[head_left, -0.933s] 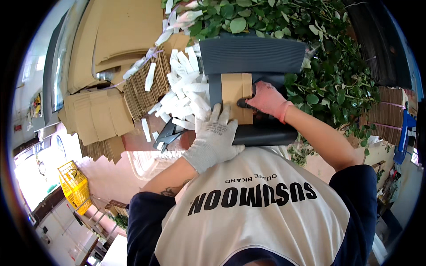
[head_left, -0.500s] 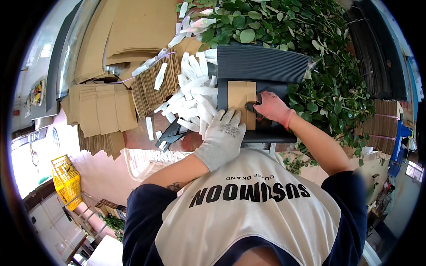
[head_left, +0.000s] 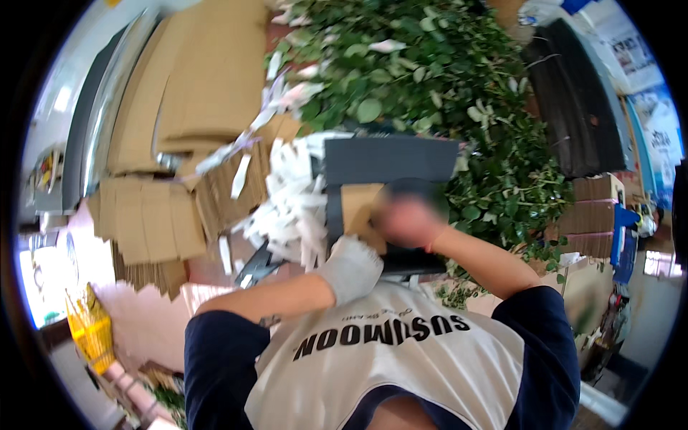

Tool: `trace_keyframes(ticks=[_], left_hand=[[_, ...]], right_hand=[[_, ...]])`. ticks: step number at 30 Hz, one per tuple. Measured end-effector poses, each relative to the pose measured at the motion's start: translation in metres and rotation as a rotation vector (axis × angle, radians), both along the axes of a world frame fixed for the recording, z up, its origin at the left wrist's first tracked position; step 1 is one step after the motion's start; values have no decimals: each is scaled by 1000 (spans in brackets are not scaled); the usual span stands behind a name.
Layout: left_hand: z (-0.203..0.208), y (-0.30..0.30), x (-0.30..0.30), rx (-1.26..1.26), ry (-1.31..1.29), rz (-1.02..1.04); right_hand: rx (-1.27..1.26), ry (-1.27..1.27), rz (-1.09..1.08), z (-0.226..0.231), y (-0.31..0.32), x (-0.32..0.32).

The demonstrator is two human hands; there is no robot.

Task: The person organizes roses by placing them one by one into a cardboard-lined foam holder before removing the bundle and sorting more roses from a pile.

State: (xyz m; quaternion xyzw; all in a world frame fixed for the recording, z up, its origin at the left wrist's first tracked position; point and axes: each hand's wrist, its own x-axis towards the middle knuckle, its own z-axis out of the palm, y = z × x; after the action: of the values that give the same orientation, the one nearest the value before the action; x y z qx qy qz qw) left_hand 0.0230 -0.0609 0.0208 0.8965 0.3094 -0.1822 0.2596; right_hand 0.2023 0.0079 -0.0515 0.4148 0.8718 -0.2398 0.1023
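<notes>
My left hand point(head_left: 351, 271), in a pale grey glove, lies at the near edge of a small brown cardboard piece point(head_left: 355, 206), its fingers resting on it and looking foreshortened. The cardboard lies on black sheet material point(head_left: 334, 215). My right hand point(head_left: 410, 223), in a pinkish-red glove, is over the right part of the cardboard. Motion smears its fingers, and a dark blur shows beside them; what it holds, if anything, cannot be made out. Just beyond both hands a dark ridged stack of sheets point(head_left: 390, 161) lies across.
White foam net sleeves point(head_left: 290, 204) are heaped on the left, near a black tool-like object point(head_left: 256, 265). Leafy green stems point(head_left: 494, 172) cover the back and right. Cardboard stacks point(head_left: 150, 222) stand at the far left, dark sheets point(head_left: 580, 100) at the far right. A yellow basket point(head_left: 89, 326) is lower left.
The view has shifted, so the bench sits lower in the picture. My right hand has turned into a fast blur over the cardboard. My left hand's fingers now look less spread.
</notes>
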Motion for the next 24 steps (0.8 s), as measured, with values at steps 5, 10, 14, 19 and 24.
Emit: trace_keyframes(ticks=[5, 10, 14, 19, 24], left_hand=[[-26, -13, -5, 219, -150, 107], [9, 28, -5, -253, 187, -66], [7, 29, -14, -225, 103, -89], [47, 53, -58, -339, -391, 96], [88, 154, -139, -758, -559, 608]], right_hand=[[-374, 507, 264, 140, 30, -3], [140, 575, 61, 162, 158, -29], [450, 185, 339, 69, 251, -90], [462, -88, 446, 0, 286, -107], [520, 249, 15, 71, 305, -75]])
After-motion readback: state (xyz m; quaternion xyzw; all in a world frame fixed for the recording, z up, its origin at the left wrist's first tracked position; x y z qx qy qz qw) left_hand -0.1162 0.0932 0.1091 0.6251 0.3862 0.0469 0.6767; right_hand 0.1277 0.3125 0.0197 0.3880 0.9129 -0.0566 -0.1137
